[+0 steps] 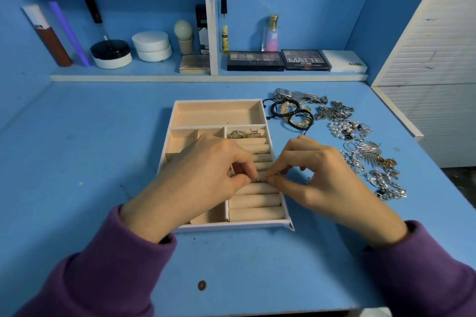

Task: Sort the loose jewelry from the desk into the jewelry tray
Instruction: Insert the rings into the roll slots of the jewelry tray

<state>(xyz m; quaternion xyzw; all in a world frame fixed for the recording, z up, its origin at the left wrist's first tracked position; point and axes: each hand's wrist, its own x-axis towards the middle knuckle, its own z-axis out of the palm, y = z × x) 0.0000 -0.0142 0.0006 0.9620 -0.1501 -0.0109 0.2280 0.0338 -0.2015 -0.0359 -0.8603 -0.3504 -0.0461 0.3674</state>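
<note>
Currently pinching a tiny silver piece (259,180) between left hand (206,177) and right hand (322,175) fingertips over the left-right ring rolls (255,201) of the jewelry tray (231,226), centre frame; remaining loose jewelry (360,147) right of frame, nearest right hand.

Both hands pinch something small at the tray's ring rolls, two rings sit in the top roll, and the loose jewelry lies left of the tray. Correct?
One slip: in the head view the loose jewelry lies to the right of the tray, not left. The rest holds.
</note>
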